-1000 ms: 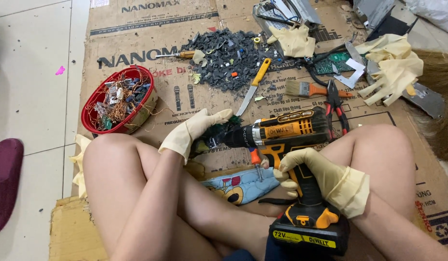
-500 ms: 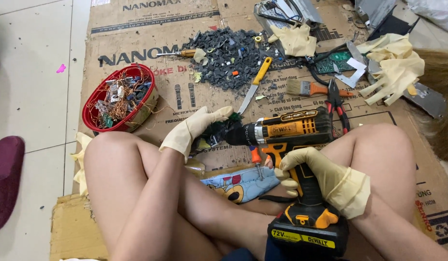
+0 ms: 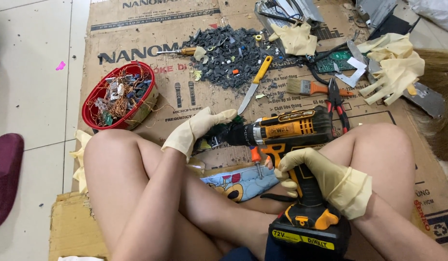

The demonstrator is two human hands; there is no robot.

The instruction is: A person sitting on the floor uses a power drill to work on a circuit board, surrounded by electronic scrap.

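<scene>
Both hands [image 3: 320, 176] on cordless drill [image 3: 291, 133]

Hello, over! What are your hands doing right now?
Right hand shut on drill handle. Left hand at the drill's front end, on a small dark part. Nothing in the way.

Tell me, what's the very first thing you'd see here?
The big yellow-and-black cordless drill in the middle, gripped by the gloved right hand while the gloved left hand holds something dark at its tip. Next, the red basket of tangled copper wire on the left, and the pile of dark plastic bits up on the cardboard.
</scene>
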